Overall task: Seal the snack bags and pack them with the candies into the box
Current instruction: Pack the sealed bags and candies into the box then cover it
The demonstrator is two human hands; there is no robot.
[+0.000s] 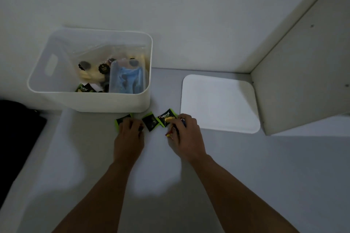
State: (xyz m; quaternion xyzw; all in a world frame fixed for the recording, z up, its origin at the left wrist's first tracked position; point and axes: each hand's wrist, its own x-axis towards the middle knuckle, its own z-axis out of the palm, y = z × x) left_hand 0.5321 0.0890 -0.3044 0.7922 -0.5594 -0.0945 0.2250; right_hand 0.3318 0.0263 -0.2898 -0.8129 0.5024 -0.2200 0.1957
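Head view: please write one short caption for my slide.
Both hands gather green candy packets beside the white box of sealed snack bags.

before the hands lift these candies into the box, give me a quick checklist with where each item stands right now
1. Box open on top: ok.
2. Room in the box beside the sealed snack bags: ok.
3. Left hand on the left candy packet: ok, touching; grip cannot tell.
4. Right hand holding small candies at the right packet: ok.
5. Middle packet held: not ok, it lies free.
6. Lid out of the way: ok.
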